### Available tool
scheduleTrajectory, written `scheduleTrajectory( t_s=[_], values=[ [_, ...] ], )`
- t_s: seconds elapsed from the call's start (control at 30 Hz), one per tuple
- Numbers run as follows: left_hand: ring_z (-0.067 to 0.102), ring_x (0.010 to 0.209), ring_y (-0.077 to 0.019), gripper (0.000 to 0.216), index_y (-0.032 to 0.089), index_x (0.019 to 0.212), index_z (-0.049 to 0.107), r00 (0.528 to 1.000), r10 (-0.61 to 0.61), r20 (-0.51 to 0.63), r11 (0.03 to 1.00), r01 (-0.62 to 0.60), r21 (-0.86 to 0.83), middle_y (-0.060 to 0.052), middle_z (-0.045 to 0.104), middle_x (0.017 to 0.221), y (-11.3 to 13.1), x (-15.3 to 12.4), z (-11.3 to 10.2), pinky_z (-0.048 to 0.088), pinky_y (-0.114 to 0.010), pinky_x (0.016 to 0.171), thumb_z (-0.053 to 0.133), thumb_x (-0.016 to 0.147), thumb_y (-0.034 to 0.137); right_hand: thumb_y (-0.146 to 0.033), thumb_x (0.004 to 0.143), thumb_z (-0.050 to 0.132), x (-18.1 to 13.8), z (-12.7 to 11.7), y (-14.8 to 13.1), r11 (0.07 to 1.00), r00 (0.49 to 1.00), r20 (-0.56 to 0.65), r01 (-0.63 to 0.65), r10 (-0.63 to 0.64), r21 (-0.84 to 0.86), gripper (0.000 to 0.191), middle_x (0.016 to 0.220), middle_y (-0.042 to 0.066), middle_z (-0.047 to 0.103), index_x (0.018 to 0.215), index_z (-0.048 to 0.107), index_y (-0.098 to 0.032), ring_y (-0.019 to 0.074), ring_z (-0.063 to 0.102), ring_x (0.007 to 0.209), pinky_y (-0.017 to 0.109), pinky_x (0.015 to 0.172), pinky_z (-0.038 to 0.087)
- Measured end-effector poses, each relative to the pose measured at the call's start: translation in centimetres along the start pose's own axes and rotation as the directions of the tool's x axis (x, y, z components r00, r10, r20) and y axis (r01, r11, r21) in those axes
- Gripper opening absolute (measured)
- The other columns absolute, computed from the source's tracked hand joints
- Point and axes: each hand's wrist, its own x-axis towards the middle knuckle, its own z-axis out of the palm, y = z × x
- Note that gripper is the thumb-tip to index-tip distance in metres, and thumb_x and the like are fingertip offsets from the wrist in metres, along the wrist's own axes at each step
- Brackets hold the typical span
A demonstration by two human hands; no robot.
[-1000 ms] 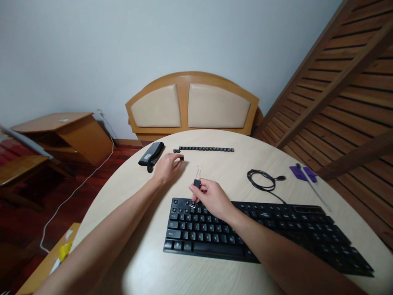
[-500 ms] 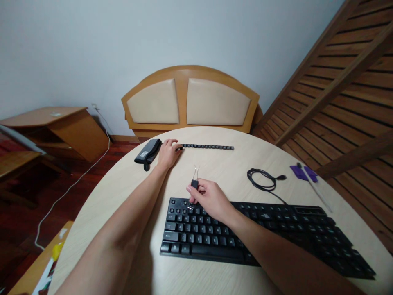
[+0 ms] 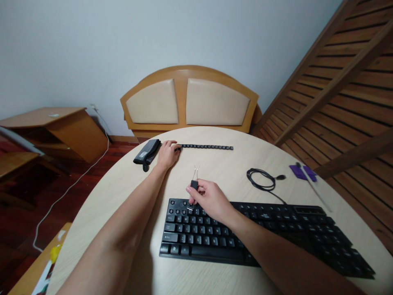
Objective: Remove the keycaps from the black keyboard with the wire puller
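My left hand reaches to the far side of the round table. Its fingertips rest at the left end of a row of black keycaps, pinched on what looks like a keycap. My right hand hovers over the upper left of the black keyboard, closed on a wire keycap puller with its black handle between the fingers and its wire prongs pointing up.
A grey pouch lies left of the keycap row. The keyboard's coiled black cable sits at the right, with purple pieces and a thin stick beyond it. A padded wooden headboard stands behind the table.
My left hand moved away from me, from the open tabletop to the left end of the keycap row. My right hand stayed put with the puller.
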Motion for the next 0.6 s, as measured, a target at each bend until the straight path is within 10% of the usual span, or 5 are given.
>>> scheduleTrajectory(
  t_s=[0.6],
  values=[
    [0.053, 0.114, -0.0279, 0.023, 0.021, 0.107, 0.073, 1.0, -0.006, 0.0, 1.0, 0.006, -0.016, -0.009, 0.064, 0.12, -0.55, 0.24, 0.76, 0.044, -0.04, 0.101, 0.059, 0.088, 0.02, -0.034, 0.093, 0.057, 0.05, 0.05, 0.2, 1.0, 1.0, 0.001, 0.009, -0.009, 0.014, 0.02, 0.069, 0.003, 0.07, 0.082, 0.061, -0.018, 0.0143, 0.066, 0.064, 0.025, 0.061, 0.051]
  ],
)
